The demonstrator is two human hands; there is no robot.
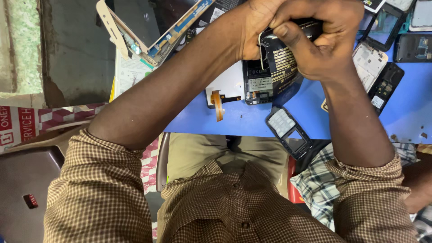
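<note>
Hands (297, 38) clutch black phone (281, 58); opened phones (382, 76) crowd blue table (252, 119)

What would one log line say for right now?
left hand: grips black phone | right hand: grips same phone, thumb on it | below: blue table, keypad phone at its edge
</note>
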